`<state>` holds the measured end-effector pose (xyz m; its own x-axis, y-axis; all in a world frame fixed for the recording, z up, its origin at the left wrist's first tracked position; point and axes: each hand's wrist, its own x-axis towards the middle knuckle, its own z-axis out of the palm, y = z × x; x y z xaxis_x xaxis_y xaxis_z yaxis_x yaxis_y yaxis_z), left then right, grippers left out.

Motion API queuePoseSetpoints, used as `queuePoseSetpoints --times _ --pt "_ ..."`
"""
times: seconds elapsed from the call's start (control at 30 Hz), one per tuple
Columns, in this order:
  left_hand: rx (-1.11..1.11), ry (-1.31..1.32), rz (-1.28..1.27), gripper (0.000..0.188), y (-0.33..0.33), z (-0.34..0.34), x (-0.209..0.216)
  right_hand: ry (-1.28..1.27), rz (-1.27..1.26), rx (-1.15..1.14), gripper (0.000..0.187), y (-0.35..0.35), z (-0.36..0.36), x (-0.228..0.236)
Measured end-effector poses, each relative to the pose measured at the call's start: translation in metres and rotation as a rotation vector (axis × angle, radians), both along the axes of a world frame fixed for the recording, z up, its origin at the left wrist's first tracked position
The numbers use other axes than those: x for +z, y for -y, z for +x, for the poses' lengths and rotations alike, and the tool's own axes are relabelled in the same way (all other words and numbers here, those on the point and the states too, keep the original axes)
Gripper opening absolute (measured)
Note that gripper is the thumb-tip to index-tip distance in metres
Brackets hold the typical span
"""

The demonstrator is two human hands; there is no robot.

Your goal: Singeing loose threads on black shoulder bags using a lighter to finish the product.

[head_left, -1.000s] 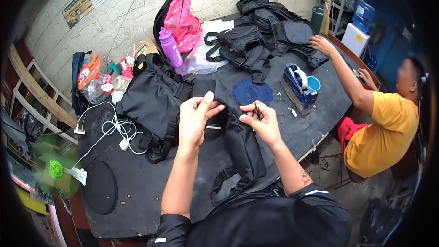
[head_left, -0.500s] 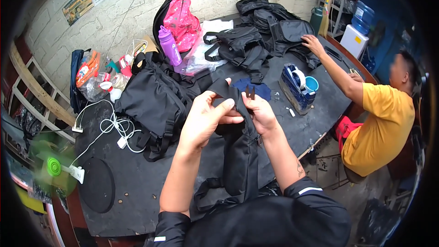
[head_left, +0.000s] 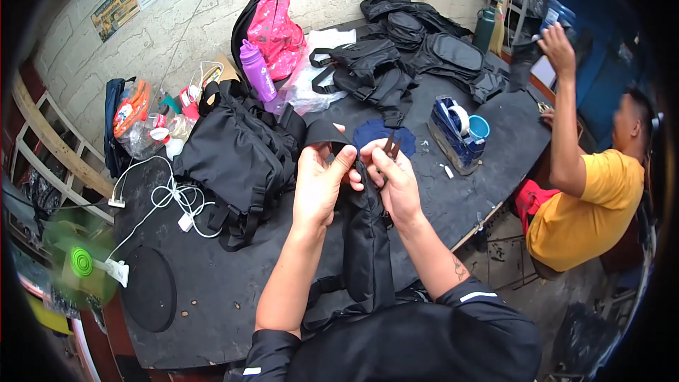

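Observation:
My left hand (head_left: 316,187) is closed on a wide black strap (head_left: 325,131), which arches up over its fingers. My right hand (head_left: 396,185) is closed around dark thread snips (head_left: 392,144), their two points sticking up past the fingers. Its fingertips also meet the top of a black fabric bag (head_left: 368,255), which hangs from between my hands toward my lap. The exact spot where strap and bag join is hidden by my fingers. Just beyond the right hand, a dark blue cloth piece (head_left: 385,131) lies on the black table (head_left: 233,336).
A large black backpack (head_left: 233,145) lies to the left, near a tangled white cord (head_left: 173,198) and a green clip fan (head_left: 82,262). A blue tool caddy (head_left: 453,138) stands right. Black bags (head_left: 449,56) fill the back. A co-worker in yellow (head_left: 590,205) sits right.
My hands have come slightly lower and turned, the strap now bending in a wider arch. The co-worker's arm has risen off the black bags and lifts a dark item.

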<state>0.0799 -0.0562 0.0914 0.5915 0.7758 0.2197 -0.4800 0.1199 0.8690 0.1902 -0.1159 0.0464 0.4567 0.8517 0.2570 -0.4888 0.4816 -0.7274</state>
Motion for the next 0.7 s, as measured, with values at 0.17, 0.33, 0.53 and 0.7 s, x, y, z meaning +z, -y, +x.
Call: queuePoseSetpoints --times 0.17,0.33,0.53,0.7 --pt "-0.055 0.018 -0.058 0.035 0.001 0.004 -0.005 0.073 0.03 0.006 0.017 0.012 -0.005 0.012" --pt "-0.106 0.05 -0.139 0.032 0.002 0.003 -0.006 0.066 -0.007 0.031 0.024 0.018 -0.009 0.017" --pt "-0.055 0.054 -0.179 0.027 0.008 -0.009 0.005 0.261 -0.052 -0.107 0.029 0.015 -0.003 0.009" --pt "0.518 0.015 0.454 0.034 0.039 -0.063 0.048 0.504 -0.158 -0.45 0.028 -0.003 0.052 -0.028"
